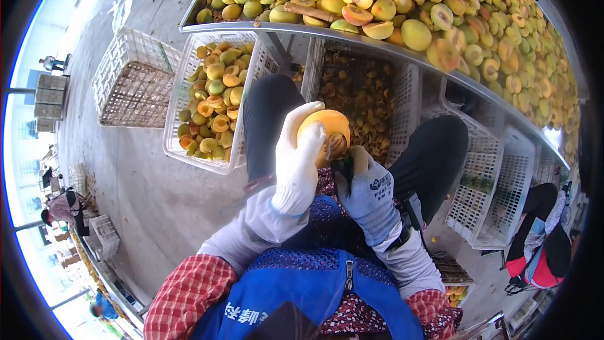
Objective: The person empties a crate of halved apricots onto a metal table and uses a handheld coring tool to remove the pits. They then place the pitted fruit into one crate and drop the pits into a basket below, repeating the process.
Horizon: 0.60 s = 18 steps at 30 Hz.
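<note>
Item, nearest: blue apron (286,293) with a metal zip (350,269), worn over a dotted shirt; red checked sleeves (189,289) give way to pale cuffs on both forearms.

Item: dark band (399,238), at the right wrist.

Item: left hand (296,164), white knitted glove; I read its grip as closed about one yellow fruit (330,127), thumb laid across the side facing me.

Item: right hand (370,192), blue-grey glove with dark print; its grip is clenched on a dark tool (343,167), held against or just beside the fruit's lower side. The tool's tip is hidden from me.

Location of fruit: raised between the hands, above the lap, a dark mark showing on its near face.

Item: two knees in dark trousers (270,107), spread apart.

Item: between and beyond them, a white crate (406,110) of small, dark orange pieces (358,94).

Item: left of the left knee, a second crate (201,164) with yellow-green fruit (217,88), some halved.

Item: beyond the knees, a metal-edged table (264,26) heaped with whole and halved fruit (402,6); I note a brown stick (311,11) near its edge.

Item: to the right, pale slatted crates (503,208).

Item, farther left: a soiled crate (135,82) on grey floor (151,176).

Item, farthest: stacked crates (49,97) and a stooping person (69,208).
</note>
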Each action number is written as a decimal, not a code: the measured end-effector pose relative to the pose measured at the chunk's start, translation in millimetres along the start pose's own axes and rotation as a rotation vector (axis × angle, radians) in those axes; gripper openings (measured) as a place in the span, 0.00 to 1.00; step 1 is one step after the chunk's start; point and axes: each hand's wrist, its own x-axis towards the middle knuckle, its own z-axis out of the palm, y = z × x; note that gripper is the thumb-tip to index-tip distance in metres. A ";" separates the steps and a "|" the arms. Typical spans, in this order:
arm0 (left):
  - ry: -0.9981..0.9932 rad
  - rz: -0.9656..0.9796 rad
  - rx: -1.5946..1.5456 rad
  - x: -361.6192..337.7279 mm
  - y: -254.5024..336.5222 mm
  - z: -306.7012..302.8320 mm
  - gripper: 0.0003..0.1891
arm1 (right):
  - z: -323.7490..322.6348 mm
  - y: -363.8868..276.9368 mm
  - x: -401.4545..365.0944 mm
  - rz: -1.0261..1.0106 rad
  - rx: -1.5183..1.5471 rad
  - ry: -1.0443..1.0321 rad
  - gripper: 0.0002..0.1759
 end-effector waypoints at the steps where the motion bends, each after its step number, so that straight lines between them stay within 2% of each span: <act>1: -0.001 0.028 0.088 -0.4 1.0 0.4 0.18 | 0.5 1.0 -0.6 0.016 0.037 -0.020 0.10; 3: 0.014 0.007 0.094 -0.4 -1.3 -0.2 0.17 | 2.1 2.6 -2.2 0.045 0.117 -0.065 0.17; 6: 0.006 0.013 0.164 3.8 -8.6 -5.0 0.16 | 17.3 12.6 -10.4 0.066 0.225 -0.089 0.19; 9: 0.002 -0.001 0.226 5.4 -9.8 -2.3 0.14 | 21.1 7.9 -17.0 0.201 0.349 -0.083 0.12; 12: -0.015 0.077 0.365 5.7 -3.7 6.9 0.14 | 28.9 11.5 -24.4 0.231 0.493 -0.023 0.18; 16: -0.067 0.171 0.507 13.7 -5.4 13.2 0.14 | 42.0 23.3 -30.2 0.156 0.532 0.119 0.21; 18: -0.121 0.121 0.514 17.2 -5.7 12.5 0.12 | 40.8 26.0 -31.6 0.187 0.603 0.142 0.20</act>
